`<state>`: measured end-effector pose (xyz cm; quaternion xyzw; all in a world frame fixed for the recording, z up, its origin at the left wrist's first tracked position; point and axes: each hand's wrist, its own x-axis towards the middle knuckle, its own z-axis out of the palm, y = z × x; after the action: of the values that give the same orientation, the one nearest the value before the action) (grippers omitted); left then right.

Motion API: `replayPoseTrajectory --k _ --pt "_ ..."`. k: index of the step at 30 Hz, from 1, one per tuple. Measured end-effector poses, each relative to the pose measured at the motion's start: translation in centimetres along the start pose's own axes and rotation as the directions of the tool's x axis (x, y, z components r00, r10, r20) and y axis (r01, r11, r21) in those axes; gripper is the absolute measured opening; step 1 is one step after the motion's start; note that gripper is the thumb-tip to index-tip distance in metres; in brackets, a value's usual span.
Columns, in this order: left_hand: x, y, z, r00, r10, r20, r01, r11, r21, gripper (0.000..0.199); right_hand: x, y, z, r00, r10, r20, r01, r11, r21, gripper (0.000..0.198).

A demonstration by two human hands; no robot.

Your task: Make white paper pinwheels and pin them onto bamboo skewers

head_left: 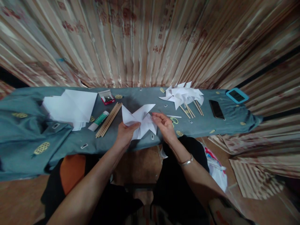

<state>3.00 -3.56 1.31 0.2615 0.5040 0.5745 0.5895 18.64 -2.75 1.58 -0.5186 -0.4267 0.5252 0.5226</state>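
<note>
A white paper pinwheel (143, 115), its blades folded in, is held over the cloth-covered table by my left hand (126, 132). That thumb presses near the pinwheel's middle, and the fingers go out of sight beneath the paper. At the right-hand blade is my right hand (165, 125), its thumb and fingertips drawn together at the paper's edge. Just left of my left hand lies a bundle of wooden sticks (109, 120). Beside the sticks is a green and white glue stick (98, 121). Scissors with light green handles (173, 120) lie partly behind my right hand.
A stack of white paper (70, 107) and a small open red and white box (107, 97) sit on the left. Several pinwheels on sticks (184, 94) lie right of centre. A phone (217, 109) and a blue-framed device (237, 95) lie farther right. A curtain (140, 43) hangs behind the table.
</note>
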Motion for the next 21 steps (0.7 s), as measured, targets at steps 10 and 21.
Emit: replayPoseTrajectory --k 10,21 --pt "0.6 0.0 -2.4 0.998 -0.051 -0.025 0.051 0.999 0.001 0.038 1.8 1.8 -3.6 0.984 -0.068 -0.165 0.066 0.998 -0.018 0.042" --pt "3.0 4.2 -6.2 0.97 0.117 -0.213 -0.143 0.984 -0.109 0.038 5.1 3.9 1.4 0.958 -0.209 0.198 0.282 0.817 -0.502 0.019"
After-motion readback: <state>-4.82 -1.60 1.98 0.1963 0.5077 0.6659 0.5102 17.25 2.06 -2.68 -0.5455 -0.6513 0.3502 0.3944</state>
